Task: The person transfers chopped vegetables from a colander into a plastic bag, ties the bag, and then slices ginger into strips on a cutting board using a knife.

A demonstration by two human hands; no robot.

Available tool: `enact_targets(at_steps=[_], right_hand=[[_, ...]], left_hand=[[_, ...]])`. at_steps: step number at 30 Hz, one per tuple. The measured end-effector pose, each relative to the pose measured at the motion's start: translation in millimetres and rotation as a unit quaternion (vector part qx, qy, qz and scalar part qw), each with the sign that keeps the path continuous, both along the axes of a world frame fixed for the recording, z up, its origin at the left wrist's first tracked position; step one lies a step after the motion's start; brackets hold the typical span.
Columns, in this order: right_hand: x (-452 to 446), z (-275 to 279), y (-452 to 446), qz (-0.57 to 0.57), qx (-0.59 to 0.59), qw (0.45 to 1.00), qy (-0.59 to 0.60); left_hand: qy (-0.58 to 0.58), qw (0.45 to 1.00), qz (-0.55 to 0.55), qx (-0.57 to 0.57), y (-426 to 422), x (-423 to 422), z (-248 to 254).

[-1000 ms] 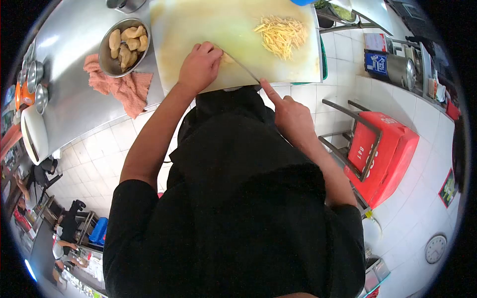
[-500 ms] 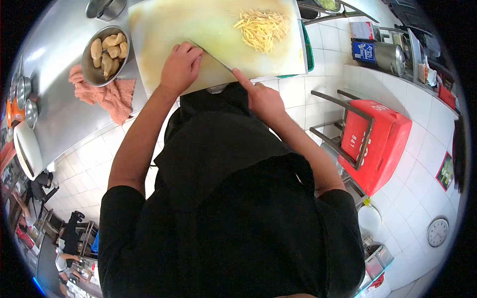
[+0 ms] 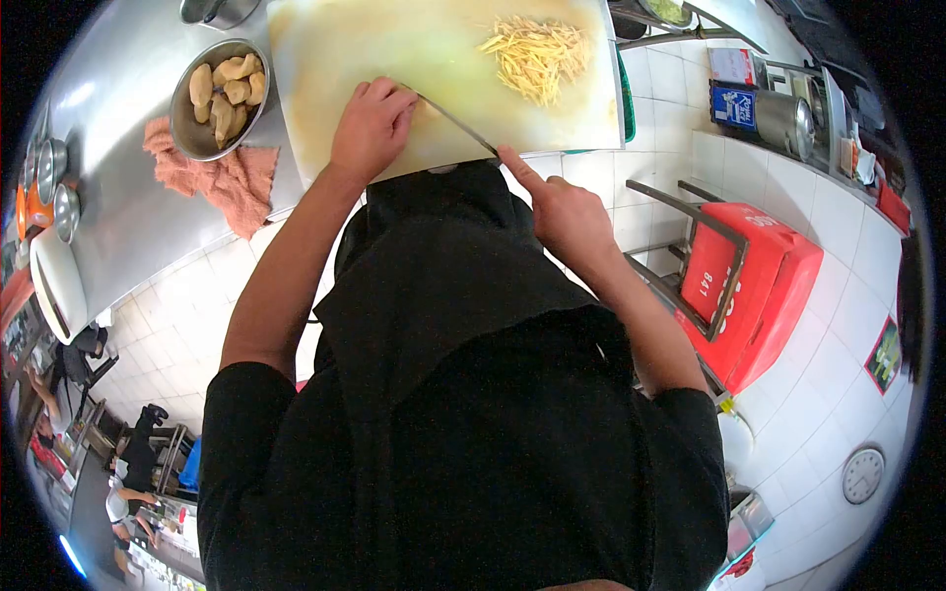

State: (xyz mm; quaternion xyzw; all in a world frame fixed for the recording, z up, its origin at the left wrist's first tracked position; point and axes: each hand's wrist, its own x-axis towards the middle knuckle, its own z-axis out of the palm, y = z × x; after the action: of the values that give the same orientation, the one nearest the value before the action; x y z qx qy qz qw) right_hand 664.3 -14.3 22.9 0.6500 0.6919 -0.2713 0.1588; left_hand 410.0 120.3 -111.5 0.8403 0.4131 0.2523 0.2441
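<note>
My right hand (image 3: 572,219) grips a knife (image 3: 455,124), its index finger stretched toward the blade. The blade slants across the near part of a white cutting board (image 3: 335,49), its far end close to my left fingers. My left hand (image 3: 372,126) rests on the board with its fingers curled down. Whatever lies under those fingertips is hidden. A pile of thin pale-yellow strips, looking like shredded ginger (image 3: 540,61), lies at the board's right side. Left of the board, a metal bowl (image 3: 178,116) holds several peeled ginger-like pieces (image 3: 229,116).
An orange cloth (image 3: 232,182) lies on the steel counter (image 3: 118,212) beside the bowl. Another metal container (image 3: 222,12) stands behind it. To the right are a red box (image 3: 759,295) and a metal frame (image 3: 680,202). Other people (image 3: 128,502) are far off at lower left.
The view has shifted slightly, so the board and bowl appear farther right. My right hand has drawn the knife a little rightward and back. My left hand keeps about its place on the board.
</note>
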Motion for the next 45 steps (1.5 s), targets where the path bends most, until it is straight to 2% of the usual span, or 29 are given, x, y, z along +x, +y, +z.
enact_targets(at_steps=[3, 6, 9, 15, 18, 21, 24, 27, 30, 36, 41, 45], right_hand=[[-6, -30, 5, -0.006, -0.004, 1.000, 0.012], [-13, -63, 8, -0.031, 0.069, 0.995, 0.058], [-13, -53, 14, -0.029, 0.067, 0.996, 0.057], [-2, 1, 7, -0.009, -0.036, 0.999, -0.001], [2, 5, 3, -0.002, -0.038, 0.999, -0.005], [0, -30, 2, -0.007, -0.007, 1.000, 0.013], [-11, -65, 5, -0.038, 0.081, 0.994, 0.066], [-13, -63, 12, -0.034, 0.104, 0.991, 0.078], [-12, -33, 14, -0.038, 0.019, 0.999, 0.029], [-1, 0, 0, -0.006, -0.029, 1.000, -0.002], [-12, -57, 5, -0.039, 0.049, 0.997, 0.053], [-18, -59, 15, -0.033, 0.079, 0.995, 0.060]], left_hand=[[0.000, 1.000, 0.007, 0.004, -1, 1, 0], [-0.017, 0.999, 0.018, 0.034, 0, 3, 0], [-0.025, 0.999, 0.019, 0.041, 0, 3, -1], [-0.037, 0.998, 0.018, 0.051, -1, 2, -5], [-0.035, 0.998, 0.027, 0.049, -2, 3, -6], [-0.041, 0.997, 0.031, 0.058, -2, 3, -7], [-0.028, 0.997, 0.029, 0.061, -1, 3, -7], [-0.021, 0.998, 0.027, 0.057, -1, 2, -7], [-0.015, 0.998, 0.025, 0.063, -2, 2, -9], [-0.020, 0.999, 0.026, 0.018, -5, 1, -8], [-0.019, 0.999, 0.023, 0.024, -4, 2, -9], [-0.015, 0.999, 0.030, 0.009, -5, 2, -3]])
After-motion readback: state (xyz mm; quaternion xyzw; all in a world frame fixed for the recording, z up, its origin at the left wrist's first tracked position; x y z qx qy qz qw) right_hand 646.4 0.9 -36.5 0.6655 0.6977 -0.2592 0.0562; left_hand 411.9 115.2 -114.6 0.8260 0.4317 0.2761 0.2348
